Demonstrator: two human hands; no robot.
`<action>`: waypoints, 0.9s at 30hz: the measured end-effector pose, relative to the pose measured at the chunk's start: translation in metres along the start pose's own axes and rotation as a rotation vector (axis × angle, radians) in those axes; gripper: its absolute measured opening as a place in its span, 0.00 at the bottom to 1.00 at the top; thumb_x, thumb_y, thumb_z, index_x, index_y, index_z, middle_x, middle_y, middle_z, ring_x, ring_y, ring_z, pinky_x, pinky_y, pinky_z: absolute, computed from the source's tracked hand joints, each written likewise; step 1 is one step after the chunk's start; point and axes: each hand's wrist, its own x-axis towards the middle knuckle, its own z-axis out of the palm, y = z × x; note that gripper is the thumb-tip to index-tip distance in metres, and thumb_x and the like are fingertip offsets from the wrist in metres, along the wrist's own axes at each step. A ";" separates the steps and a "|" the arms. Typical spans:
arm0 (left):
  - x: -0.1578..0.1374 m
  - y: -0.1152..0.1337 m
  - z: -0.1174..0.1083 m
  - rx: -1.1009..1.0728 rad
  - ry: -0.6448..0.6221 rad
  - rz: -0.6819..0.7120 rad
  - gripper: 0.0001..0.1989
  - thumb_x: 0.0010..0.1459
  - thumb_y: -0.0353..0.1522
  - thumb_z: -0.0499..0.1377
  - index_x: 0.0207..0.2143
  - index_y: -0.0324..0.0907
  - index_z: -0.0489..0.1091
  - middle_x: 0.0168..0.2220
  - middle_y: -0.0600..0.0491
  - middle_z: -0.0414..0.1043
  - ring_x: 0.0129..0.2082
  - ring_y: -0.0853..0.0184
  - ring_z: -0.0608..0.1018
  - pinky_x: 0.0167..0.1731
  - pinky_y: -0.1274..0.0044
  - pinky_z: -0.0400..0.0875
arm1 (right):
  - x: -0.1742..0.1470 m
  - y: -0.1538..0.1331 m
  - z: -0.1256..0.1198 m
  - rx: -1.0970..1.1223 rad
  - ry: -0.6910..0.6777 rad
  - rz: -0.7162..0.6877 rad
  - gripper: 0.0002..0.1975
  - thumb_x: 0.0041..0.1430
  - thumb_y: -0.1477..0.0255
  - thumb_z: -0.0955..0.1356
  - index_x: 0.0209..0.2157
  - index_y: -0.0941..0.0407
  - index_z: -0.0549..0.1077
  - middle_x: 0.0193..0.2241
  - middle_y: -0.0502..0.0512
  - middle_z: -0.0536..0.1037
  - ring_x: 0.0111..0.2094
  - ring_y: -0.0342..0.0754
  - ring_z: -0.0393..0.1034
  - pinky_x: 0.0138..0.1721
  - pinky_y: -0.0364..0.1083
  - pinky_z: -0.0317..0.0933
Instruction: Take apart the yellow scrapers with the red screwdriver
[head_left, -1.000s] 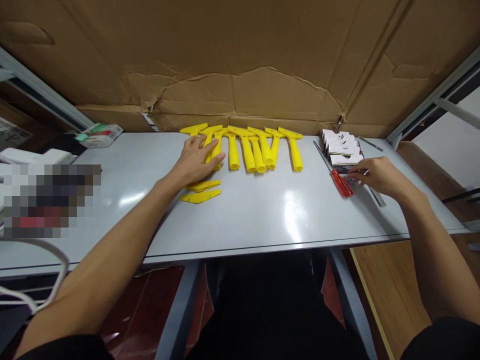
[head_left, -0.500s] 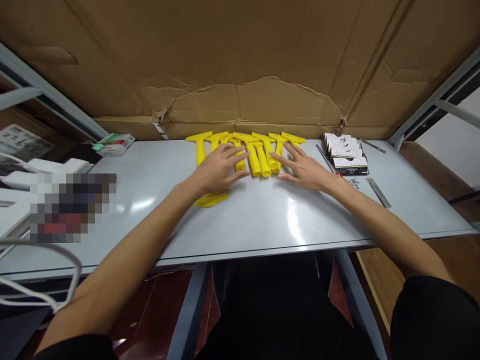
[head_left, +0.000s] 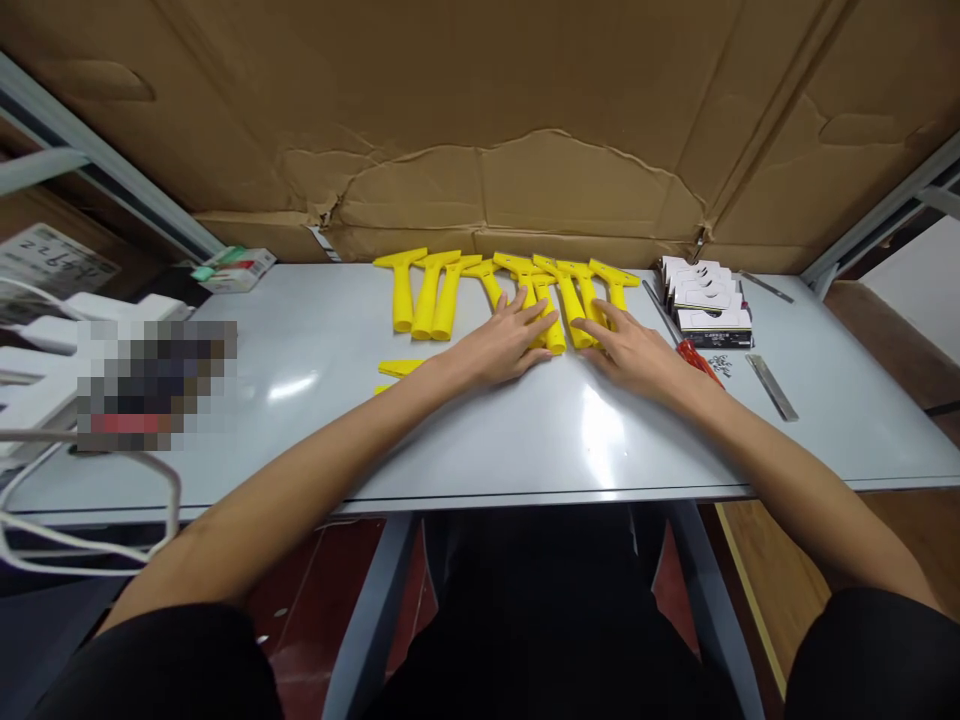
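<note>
A row of yellow T-shaped scrapers lies on the table with heads toward the cardboard. My left hand (head_left: 510, 342) rests, fingers spread, on the lower handles of the middle scrapers (head_left: 556, 335). On the right end of the row, my right hand (head_left: 630, 352) has its fingers apart over the handles of the right scrapers (head_left: 616, 292). Three scrapers (head_left: 424, 300) lie side by side to the left, apart from both hands. Flat yellow pieces (head_left: 399, 367) show partly behind my left forearm, which hides the rest of them.
To the right are a stack of small white-and-black boxes (head_left: 712, 310), a red-handled screwdriver (head_left: 697, 362), a heap of small screws (head_left: 720, 366) and a metal strip (head_left: 772, 388). A small green-and-white box (head_left: 236, 270) stands back left; a white rack with cables (head_left: 45, 365) is at left.
My left hand has slid right along the row, leaving three scrapers apart on the left. My right hand has shifted slightly right, and the right-hand scrapers have moved right too.
</note>
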 end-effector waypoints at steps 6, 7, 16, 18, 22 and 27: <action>0.011 0.007 -0.001 -0.043 0.107 0.017 0.33 0.76 0.44 0.57 0.77 0.41 0.63 0.78 0.37 0.59 0.76 0.39 0.63 0.75 0.45 0.58 | -0.001 0.013 0.011 -0.082 0.099 -0.037 0.32 0.77 0.59 0.58 0.78 0.47 0.62 0.74 0.68 0.54 0.74 0.64 0.57 0.74 0.66 0.61; 0.009 0.006 -0.002 -0.034 0.124 -0.010 0.34 0.75 0.45 0.60 0.76 0.41 0.64 0.78 0.36 0.58 0.76 0.39 0.62 0.75 0.46 0.58 | -0.001 0.014 0.012 -0.091 0.106 -0.036 0.32 0.77 0.58 0.57 0.78 0.47 0.61 0.74 0.68 0.54 0.74 0.64 0.57 0.75 0.66 0.61; -0.016 0.004 -0.004 -0.099 0.079 -0.158 0.32 0.72 0.36 0.60 0.75 0.37 0.64 0.77 0.37 0.62 0.81 0.42 0.56 0.79 0.48 0.55 | 0.001 0.008 0.023 -0.172 0.149 -0.080 0.41 0.75 0.42 0.51 0.81 0.43 0.51 0.79 0.65 0.45 0.81 0.68 0.41 0.76 0.78 0.46; -0.015 0.005 -0.005 -0.118 0.089 -0.135 0.31 0.72 0.32 0.58 0.74 0.36 0.65 0.76 0.37 0.62 0.80 0.44 0.58 0.79 0.48 0.56 | 0.003 0.007 0.024 -0.176 0.135 -0.081 0.40 0.75 0.43 0.50 0.82 0.41 0.48 0.79 0.63 0.45 0.81 0.65 0.41 0.77 0.77 0.45; -0.014 -0.004 -0.006 -0.150 0.081 -0.108 0.34 0.70 0.30 0.56 0.77 0.35 0.60 0.79 0.35 0.56 0.81 0.47 0.57 0.80 0.51 0.54 | 0.009 0.005 0.025 -0.173 0.149 -0.062 0.37 0.76 0.46 0.49 0.81 0.39 0.52 0.78 0.60 0.51 0.80 0.63 0.43 0.78 0.77 0.43; -0.014 -0.023 -0.006 -0.225 0.050 -0.077 0.34 0.71 0.35 0.56 0.78 0.41 0.60 0.82 0.40 0.48 0.82 0.50 0.54 0.79 0.55 0.54 | 0.016 0.002 0.029 -0.162 0.203 -0.022 0.35 0.78 0.50 0.48 0.79 0.39 0.56 0.76 0.60 0.55 0.79 0.62 0.46 0.79 0.73 0.46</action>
